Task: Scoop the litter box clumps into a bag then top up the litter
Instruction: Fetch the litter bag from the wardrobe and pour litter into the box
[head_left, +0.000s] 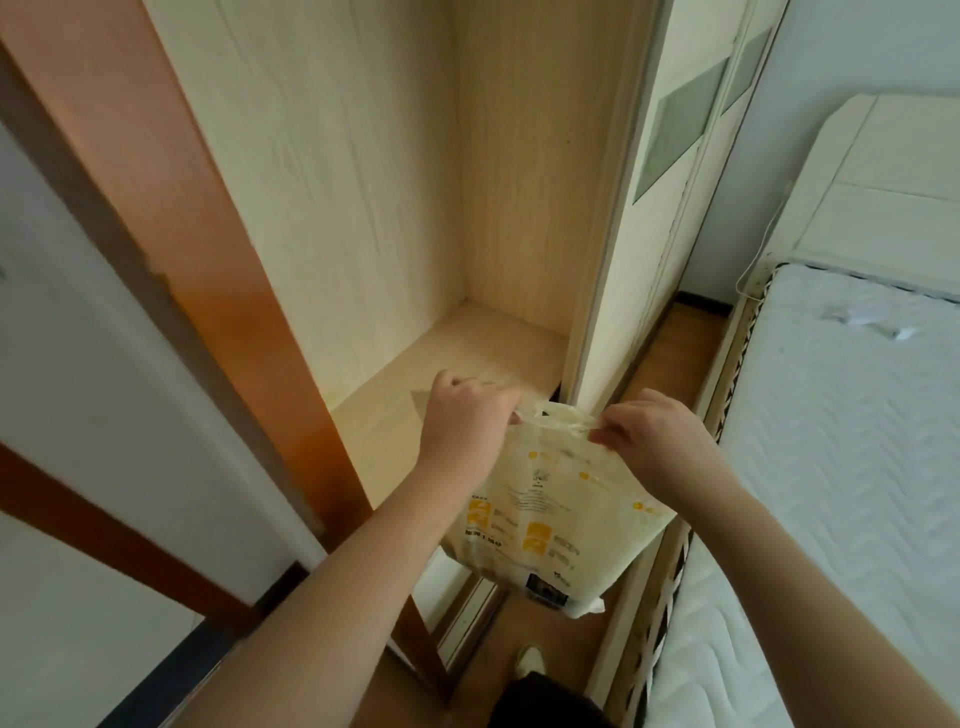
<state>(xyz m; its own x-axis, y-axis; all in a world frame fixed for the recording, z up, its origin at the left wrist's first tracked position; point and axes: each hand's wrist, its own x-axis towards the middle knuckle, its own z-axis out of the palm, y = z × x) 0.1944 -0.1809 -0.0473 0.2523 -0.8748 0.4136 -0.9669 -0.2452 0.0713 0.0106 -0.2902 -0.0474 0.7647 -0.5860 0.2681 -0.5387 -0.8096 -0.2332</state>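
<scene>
The left hand (470, 423) and the right hand (652, 434) each pinch the top edge of a soft cream plastic litter bag (558, 512), held up in front of the open light-wood wardrobe (415, 208). The bag carries yellow square icons and small dark print, too blurred to read. A white quilted mattress (857, 441) lies to the right.

A home bedroom: a bare quilted mattress (841, 441) beside a pale wooden wardrobe (415, 208) with sliding doors.
</scene>
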